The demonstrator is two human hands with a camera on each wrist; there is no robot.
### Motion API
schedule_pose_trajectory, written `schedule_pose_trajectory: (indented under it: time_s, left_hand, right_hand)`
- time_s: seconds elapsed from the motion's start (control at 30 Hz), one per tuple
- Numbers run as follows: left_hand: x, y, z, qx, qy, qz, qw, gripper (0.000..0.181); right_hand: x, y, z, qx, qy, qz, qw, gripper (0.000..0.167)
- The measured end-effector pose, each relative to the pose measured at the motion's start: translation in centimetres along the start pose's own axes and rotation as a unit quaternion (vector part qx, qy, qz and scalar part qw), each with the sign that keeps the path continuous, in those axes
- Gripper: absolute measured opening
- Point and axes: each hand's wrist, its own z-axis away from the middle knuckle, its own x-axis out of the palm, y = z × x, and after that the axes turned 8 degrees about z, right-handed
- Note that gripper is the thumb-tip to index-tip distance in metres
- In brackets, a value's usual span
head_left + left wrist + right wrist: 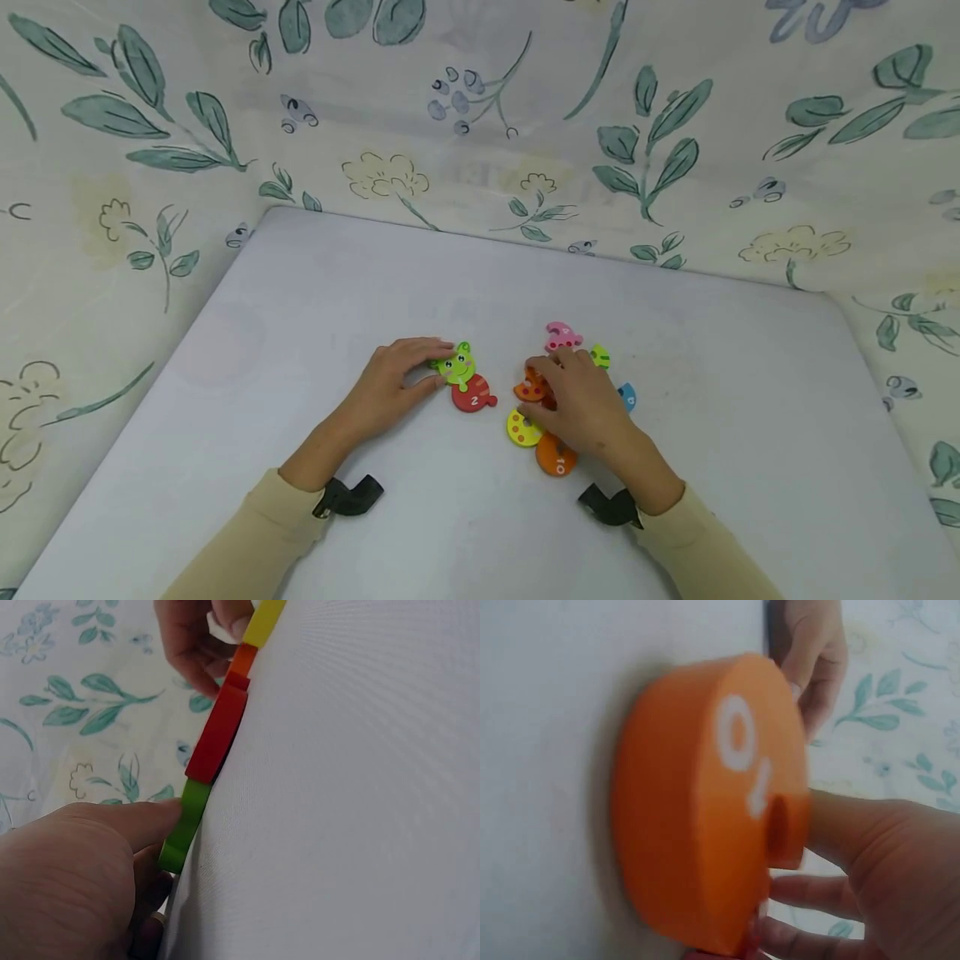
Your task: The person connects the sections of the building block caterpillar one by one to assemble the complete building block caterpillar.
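On the white table, the left hand (pixel 386 387) pinches a green smiling caterpillar-head puzzle piece (pixel 459 368) between thumb and fingers. Joined to that head is a red piece numbered 2 (pixel 471 394), lying flat. The right hand (pixel 588 404) bends over a loose group of puzzle pieces, its fingertips by an orange dotted piece (pixel 529 387) and its thumb near a yellow dotted piece (pixel 522 428). An orange piece numbered 10 (pixel 735 772) looms close in the right wrist view. The palm hides part of the group, so whether those fingers grip anything is unclear.
A pink piece (pixel 562 336) lies beyond the right hand. Partly hidden green (pixel 601 357) and blue (pixel 627 397) pieces lie to its right. Leaf-patterned cloth (pixel 480 150) hangs behind the table (pixel 360 275).
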Motion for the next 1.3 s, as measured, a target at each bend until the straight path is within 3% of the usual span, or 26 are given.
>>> schedule_pose_trajectory:
  time_s: [0.5, 0.77, 1.0, 1.13, 1.3]
  left_hand:
    - [0.1, -0.5, 0.0, 0.011, 0.003, 0.0, 0.9999, 0.043]
    - [0.1, -0.4, 0.0, -0.003, -0.002, -0.003, 1.0, 0.043]
    - [0.1, -0.3, 0.1, 0.005, 0.005, 0.004, 1.0, 0.044]
    - [0.1, -0.4, 0.1, 0.007, 0.007, 0.0, 1.0, 0.043]
    - [0.1, -0.4, 0.0, 0.009, 0.007, -0.001, 0.9999, 0.043]
  right_hand:
    - [0.2, 0.4, -0.2, 0.011, -0.009, -0.012, 0.9998, 0.061]
    - [-0.4, 0.3, -0.1, 0.008, -0.018, -0.049, 0.9986, 0.057]
    - [-1.0, -0.4, 0.2, -0.031, -0.024, -0.09, 0.9952, 0.059]
    - [-0.7, -0.8, 0.2, -0.043, -0.028, -0.09, 0.9947, 0.059]
    - [-0.3, -1.4, 0.4, -0.069, -0.03, -0.126, 0.9892, 0.06]
